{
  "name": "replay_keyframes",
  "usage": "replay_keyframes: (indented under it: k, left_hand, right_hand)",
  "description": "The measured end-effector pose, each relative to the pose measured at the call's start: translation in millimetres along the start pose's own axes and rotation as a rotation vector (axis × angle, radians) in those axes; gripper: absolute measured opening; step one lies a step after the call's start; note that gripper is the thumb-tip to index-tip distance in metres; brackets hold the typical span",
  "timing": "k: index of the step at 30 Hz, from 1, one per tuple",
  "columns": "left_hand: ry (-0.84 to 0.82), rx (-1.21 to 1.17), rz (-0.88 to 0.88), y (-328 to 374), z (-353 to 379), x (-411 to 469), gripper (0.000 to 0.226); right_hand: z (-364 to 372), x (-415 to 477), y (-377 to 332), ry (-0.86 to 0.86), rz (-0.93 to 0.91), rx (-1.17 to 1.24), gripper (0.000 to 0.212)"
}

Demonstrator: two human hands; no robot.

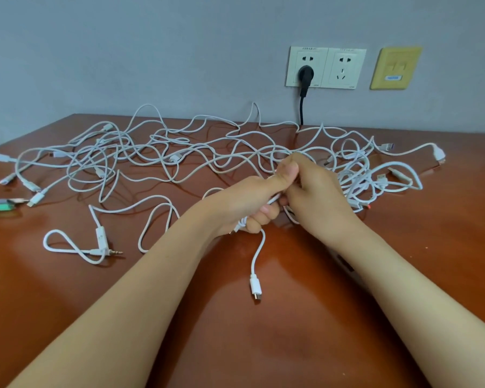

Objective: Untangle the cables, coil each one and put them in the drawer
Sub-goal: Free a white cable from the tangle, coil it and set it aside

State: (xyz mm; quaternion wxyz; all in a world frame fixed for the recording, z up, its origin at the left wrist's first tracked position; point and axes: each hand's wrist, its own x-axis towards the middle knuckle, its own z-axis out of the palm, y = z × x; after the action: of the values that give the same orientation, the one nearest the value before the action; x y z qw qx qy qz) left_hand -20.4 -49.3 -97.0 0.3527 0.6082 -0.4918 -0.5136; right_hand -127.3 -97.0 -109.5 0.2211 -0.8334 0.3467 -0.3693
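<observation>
Nearest, a USB-C plug [256, 288] dangles on the white cable [257, 253] that the left hand [249, 204] grips in curled fingers, thumb raised. The right hand [314, 191] meets it, pinching the same cable (its fingertips are hidden). A headphone-jack lead [100, 242] lies to the left on the wooden table [291, 331]. Beyond, the tangle of white cables [177, 157] sprawls toward a wall socket [318, 71] holding a black plug [305, 74].

2 bare forearms show, smooth and slim, uncovered right down to the wrists. The left hand [247, 203] and the right hand [317, 196] are bare as well. The nails on the left fingers [265, 210] are short and plain, cut close.
</observation>
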Motion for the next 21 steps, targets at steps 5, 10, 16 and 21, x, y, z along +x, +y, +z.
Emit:
replay_keyframes:
  k: [5,10,16,21]
  left_hand:
    - [-0.084,-0.043,0.11,-5,-11,2,0.037]
    - [-0.05,-0.09,0.139,-5,-11,4,0.039]
    - [0.146,-0.387,0.174,1,-25,6,0.04]
    - [0.31,-0.417,0.193,-2,-37,7,0.04]
  right_hand:
    - [-2,2,2,0.008,0.025,0.198,0.022]
    - [0,2,6,0.054,0.027,0.188,0.019]
    - [-5,1,3,0.082,0.096,0.0,0.022]
    - [-5,0,1,0.038,0.06,-0.084,0.028]
